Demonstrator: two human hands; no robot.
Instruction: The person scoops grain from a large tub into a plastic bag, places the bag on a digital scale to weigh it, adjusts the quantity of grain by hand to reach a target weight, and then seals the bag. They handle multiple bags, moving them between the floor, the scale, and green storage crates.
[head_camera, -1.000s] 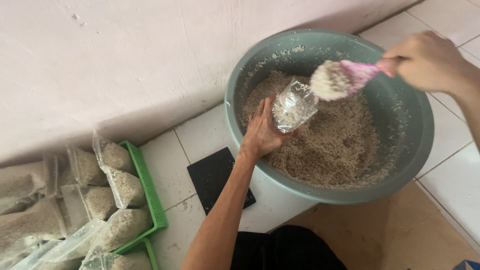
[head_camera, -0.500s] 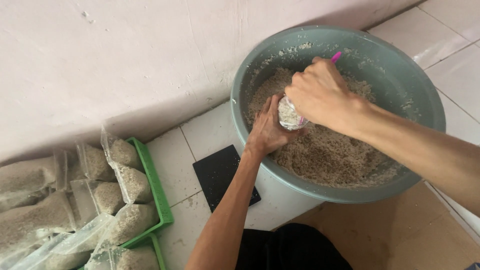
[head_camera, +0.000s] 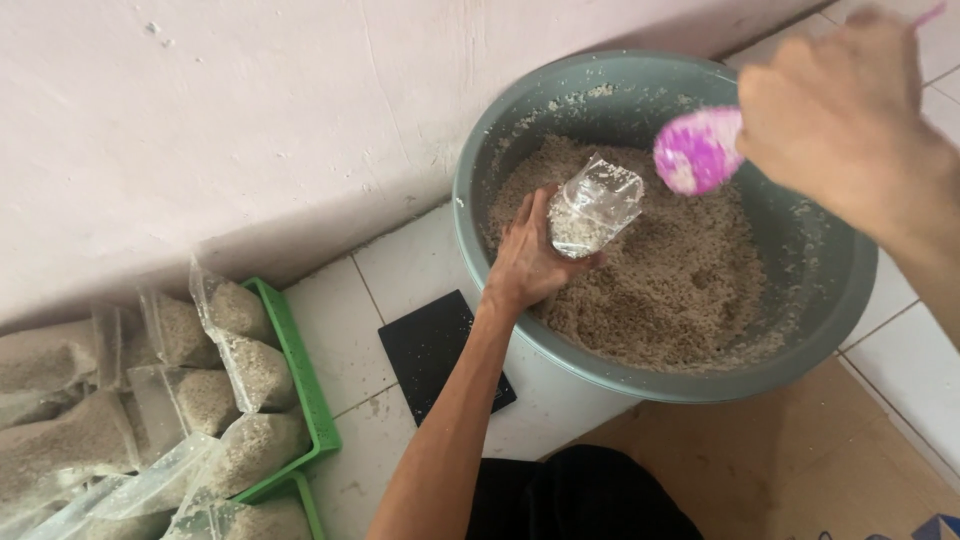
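Bag (head_camera: 592, 206) clenched in left hand (head_camera: 527, 255) — right hand (head_camera: 840, 110) blurred, grasping pink scoop (head_camera: 697, 151).

The basin (head_camera: 500, 150) is grey-green, filled with pale beige grain (head_camera: 680, 280). The scoop (head_camera: 697, 150) is bright pink mottled with white. The small bag (head_camera: 592, 205) is clear plastic. The tray (head_camera: 305, 385) is vivid green, the flat square (head_camera: 435, 350) black, the wall (head_camera: 250, 120) pinkish white, the floor tiles (head_camera: 400, 270) white.

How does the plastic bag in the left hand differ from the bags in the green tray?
The held bag is open and only partly filled; the tray bags look fuller. The left hand holds it over the grey basin; those lie in the green tray. Both are clear plastic with grainy beige filling.
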